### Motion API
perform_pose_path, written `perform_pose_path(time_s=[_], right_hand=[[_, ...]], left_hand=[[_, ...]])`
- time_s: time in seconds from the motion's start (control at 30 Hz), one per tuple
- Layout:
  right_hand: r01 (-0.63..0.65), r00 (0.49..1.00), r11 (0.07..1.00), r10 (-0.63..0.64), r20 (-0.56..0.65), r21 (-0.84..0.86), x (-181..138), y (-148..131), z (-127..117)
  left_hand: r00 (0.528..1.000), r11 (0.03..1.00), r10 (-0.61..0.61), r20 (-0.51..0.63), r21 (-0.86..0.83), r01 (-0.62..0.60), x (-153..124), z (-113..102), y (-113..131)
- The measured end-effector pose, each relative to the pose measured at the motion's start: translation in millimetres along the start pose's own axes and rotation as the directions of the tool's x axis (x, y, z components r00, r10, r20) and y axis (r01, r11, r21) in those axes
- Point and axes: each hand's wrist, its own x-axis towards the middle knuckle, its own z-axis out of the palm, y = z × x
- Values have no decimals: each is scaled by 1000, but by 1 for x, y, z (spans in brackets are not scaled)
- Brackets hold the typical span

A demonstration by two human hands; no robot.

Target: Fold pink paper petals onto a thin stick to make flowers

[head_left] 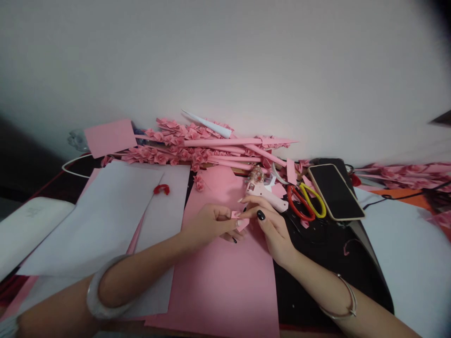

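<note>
A small pink paper piece (243,224) is pinched between the thumb and fingers of my left hand (214,223), above a large pink sheet (225,281). My right hand (276,232) reaches in from the other side. Its fingers are stretched out and apart, and one fingertip lies at the upper edge of the small piece. The right thumb, with a black nail, stands away from the paper. Just beyond the right hand lies a pale pink glue gun (266,193). Scissors with red and yellow handles (306,202) lie to its right.
Pink paper flowers (176,141) with rolled stems are heaped along the wall, a white paper cone (211,126) on top. White sheets (102,211) lie left, with a red fuzzy piece (161,189). A phone (336,191) rests on the black mat (327,263) at right.
</note>
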Motion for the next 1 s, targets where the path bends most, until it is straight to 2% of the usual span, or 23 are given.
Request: perform_pose_path(time_s=[0.3,0.53,0.63,0.73,0.83,0.9,1.0], right_hand=[[13,1000,999,-13,-5,51,1,4,0],[56,998,997,-56,-12,48,0,1,-1],[28,999,1000,-28,-43,-7,0,0,0],[-70,995,996,66,-76,-55,2,1,2],[-159,985,975,168,47,-153,4,3,2],[-148,967,966,187,173,-214,6,4,1],[-125,929,971,187,320,-205,8,4,-3]], left_hand=[[998,999,2,68,43,-4,1,-4,-2],[997,997,28,67,68,-33,-1,-2,-1],[996,996,38,77,78,-44,-1,0,0],[995,993,26,92,109,-36,-2,1,1],[991,990,11,130,137,-29,-2,1,-1],[987,989,13,157,144,-36,-3,0,-2],[985,986,8,170,164,-36,-2,0,-4]])
